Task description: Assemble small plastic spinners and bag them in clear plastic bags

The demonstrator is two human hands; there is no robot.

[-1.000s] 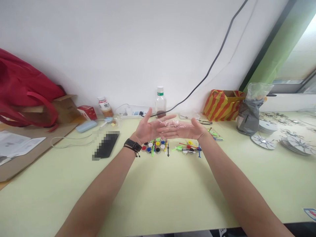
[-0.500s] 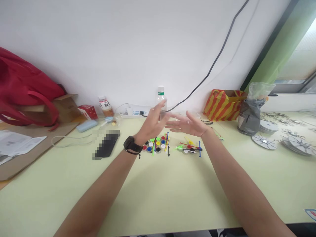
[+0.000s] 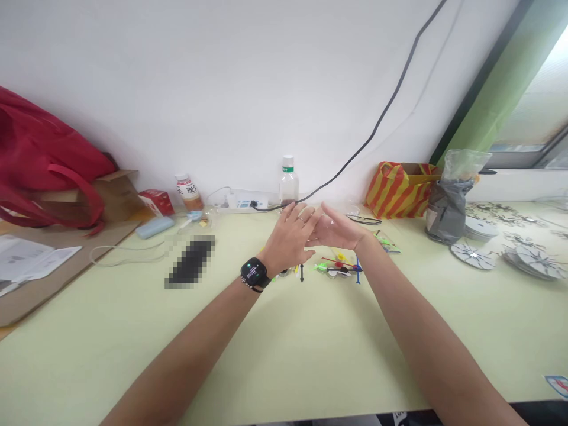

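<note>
My left hand [image 3: 288, 239] is raised over the pale green table [image 3: 284, 349], back towards me, fingers stretched out, with a black watch [image 3: 252, 273] on the wrist. My right hand [image 3: 339, 232] is held open beside it, palm turned left. Its fingers touch or lie just behind the left hand's fingers. Neither hand grips anything that I can make out. Below them lie small colourful plastic sticks and round pieces [image 3: 339, 267]. More of these pieces are mostly hidden behind my left wrist.
A clear bottle [image 3: 288, 180], a power strip [image 3: 242, 201] and glasses [image 3: 364, 220] stand along the wall. A dark phone [image 3: 190, 267] lies left of my hands. At right are a striped bag [image 3: 399, 189], a grey pouch [image 3: 448, 201] and paper discs [image 3: 474, 251]. A red bag [image 3: 39, 160] sits far left.
My left hand has turned from palm-up to back-up and moved right, onto the right hand's fingers. The clear film seen on the fingers a second ago no longer shows.
</note>
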